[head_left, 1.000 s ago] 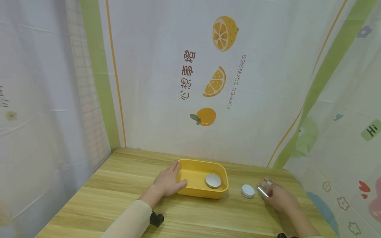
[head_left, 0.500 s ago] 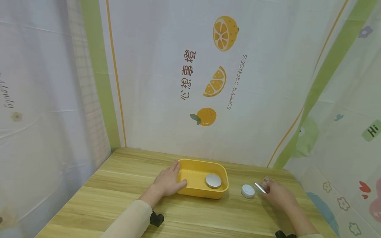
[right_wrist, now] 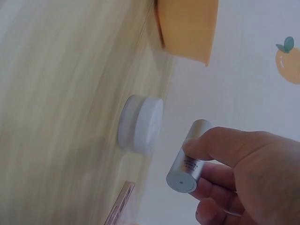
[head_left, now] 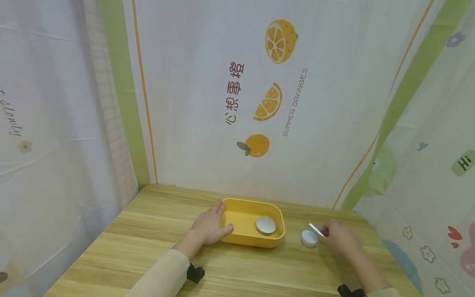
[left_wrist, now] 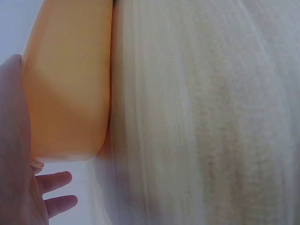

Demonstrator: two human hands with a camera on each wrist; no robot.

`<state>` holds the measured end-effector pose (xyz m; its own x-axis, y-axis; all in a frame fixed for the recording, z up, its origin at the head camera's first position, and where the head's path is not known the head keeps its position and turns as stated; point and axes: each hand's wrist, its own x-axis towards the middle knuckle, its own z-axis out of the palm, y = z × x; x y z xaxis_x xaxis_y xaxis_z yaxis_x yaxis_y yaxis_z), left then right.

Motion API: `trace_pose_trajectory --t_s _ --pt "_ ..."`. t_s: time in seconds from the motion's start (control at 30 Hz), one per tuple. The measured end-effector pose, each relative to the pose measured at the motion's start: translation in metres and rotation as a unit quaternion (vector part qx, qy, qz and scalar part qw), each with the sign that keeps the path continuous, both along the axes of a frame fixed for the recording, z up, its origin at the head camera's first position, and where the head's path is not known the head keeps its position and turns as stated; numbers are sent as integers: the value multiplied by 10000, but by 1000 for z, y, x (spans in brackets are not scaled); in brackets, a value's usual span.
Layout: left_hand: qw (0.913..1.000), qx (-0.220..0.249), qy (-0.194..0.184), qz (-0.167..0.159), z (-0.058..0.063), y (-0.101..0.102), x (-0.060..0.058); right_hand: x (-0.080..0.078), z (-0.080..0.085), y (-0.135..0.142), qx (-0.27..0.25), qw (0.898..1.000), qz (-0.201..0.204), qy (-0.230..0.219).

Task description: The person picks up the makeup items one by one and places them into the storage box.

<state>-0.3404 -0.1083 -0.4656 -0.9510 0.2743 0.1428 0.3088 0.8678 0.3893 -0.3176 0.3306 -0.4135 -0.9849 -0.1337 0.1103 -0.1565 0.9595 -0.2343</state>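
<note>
In the head view my left hand (head_left: 209, 227) rests against the left end of a yellow bin (head_left: 252, 241), its fingers spread and its thumb over the near rim. The left wrist view shows the bin's side wall (left_wrist: 68, 89) and fingers stretched past its end. A round silver-white tin (head_left: 266, 225) lies inside. My right hand (head_left: 342, 238) pinches a shiny silver lipstick tube (right_wrist: 190, 159) between thumb and fingers, tilted and raised off the table. Just left of that hand stands a small white round jar (head_left: 309, 239). In the head view the tube's lower end is hidden by the fingers.
The edge of a pinkish palette (right_wrist: 121, 204) shows low in the right wrist view; my right hand covers it in the head view. A wood-grain table (head_left: 163, 231) bears everything. A printed white curtain (head_left: 193, 136) hangs behind and at both sides.
My right hand has lifted the lipstick tube away from beside the palette and moved it left, over to the white jar. The left hand and the bin have not moved.
</note>
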Motion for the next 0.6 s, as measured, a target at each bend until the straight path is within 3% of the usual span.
trace_pose_trajectory --t_s 0.2,0.6 --pt "10000 25 -27 -1 1 0 1 -2 4 -13 7 10000 40 -44" --pt "10000 50 -8 13 2 0 3 -3 13 -44 217 9982 427 363"
